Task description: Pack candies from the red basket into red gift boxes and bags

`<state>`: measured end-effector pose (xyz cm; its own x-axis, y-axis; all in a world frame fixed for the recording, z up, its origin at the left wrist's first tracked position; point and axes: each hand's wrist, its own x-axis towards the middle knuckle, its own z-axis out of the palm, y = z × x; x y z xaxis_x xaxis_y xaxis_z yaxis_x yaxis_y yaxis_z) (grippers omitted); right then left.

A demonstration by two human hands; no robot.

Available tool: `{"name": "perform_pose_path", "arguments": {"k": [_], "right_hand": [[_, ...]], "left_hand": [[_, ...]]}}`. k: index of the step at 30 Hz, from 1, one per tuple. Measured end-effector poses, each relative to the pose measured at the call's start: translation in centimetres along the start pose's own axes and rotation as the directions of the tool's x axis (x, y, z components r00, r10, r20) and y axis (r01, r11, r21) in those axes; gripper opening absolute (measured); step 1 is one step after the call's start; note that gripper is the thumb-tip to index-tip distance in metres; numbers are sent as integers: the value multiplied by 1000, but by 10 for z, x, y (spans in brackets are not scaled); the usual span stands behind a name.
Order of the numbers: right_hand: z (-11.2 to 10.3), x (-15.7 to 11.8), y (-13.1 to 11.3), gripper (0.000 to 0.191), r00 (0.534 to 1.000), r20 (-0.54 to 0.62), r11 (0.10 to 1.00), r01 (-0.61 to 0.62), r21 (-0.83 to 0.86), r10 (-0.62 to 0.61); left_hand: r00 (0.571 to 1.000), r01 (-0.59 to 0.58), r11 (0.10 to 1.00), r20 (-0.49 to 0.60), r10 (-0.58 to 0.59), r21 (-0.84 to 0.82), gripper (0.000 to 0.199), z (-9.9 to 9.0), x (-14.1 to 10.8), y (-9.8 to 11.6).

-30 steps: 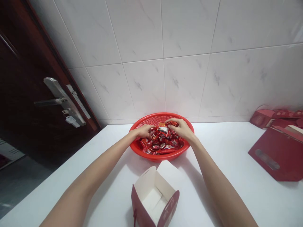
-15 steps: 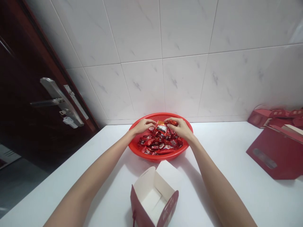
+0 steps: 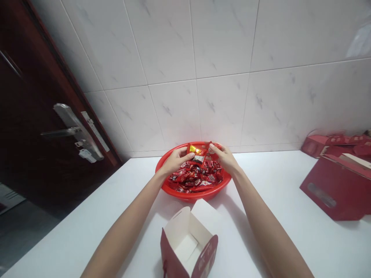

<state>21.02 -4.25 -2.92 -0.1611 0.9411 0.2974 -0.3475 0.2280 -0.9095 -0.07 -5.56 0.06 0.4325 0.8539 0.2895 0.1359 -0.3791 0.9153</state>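
Over the red plastic basket [image 3: 189, 197], my left hand [image 3: 176, 159] pinches a red candy packet [image 3: 197, 153] with a gold and white front. My right hand [image 3: 225, 157] is closed on another red wrapped candy [image 3: 213, 151], thumb on top. Beneath both hands, a heap of red wrapped candies [image 3: 194, 178] fills the bottom of the basket. Nearer to me stands a dark red box [image 3: 203, 256] with its flaps open; its white inside shows no candy.
Folded dark red boxes [image 3: 336, 189] lie at the right of the white table [image 3: 269, 181], with more red boxes [image 3: 317, 144] behind. A tiled wall [image 3: 223, 108] borders the back. A dark wooden door [image 3: 26, 127] with a metal handle [image 3: 62, 132] is at the left.
Both hands have lifted from the heap, and each now holds a packet above the basket. The view has shifted slightly. The open box stays in place.
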Motion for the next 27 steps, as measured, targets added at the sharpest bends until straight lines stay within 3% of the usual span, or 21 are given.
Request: {"name": "perform_pose_path", "arguments": {"k": [5,10,17,21,24,27], "right_hand": [[9,-4,-8,44,993,81,996,-90,6,90],[27,-15,-19,44,978,206,997,-32,-71,46],[47,-38,-50,37,961,273,995,69,-76,-46],[51,-56,-72,35,952,306,986,76,-149,-27],[40,-70,-91,41,955,290,979,5,-202,55],[26,-83,-109,39,951,277,942,-38,-334,137]], "left_hand": [[983,-113,993,-151,107,-34,50,13,-15,1],[971,-126,991,-212,113,-46,53,15,-30,14],[994,-75,992,-93,65,-103,58,4,-59,41],[997,-78,994,6,79,-76,60,0,-76,51],[994,-38,991,107,25,125,60,-4,-90,66],[975,-49,910,216,-44,411,35,-7,-103,87]]}}
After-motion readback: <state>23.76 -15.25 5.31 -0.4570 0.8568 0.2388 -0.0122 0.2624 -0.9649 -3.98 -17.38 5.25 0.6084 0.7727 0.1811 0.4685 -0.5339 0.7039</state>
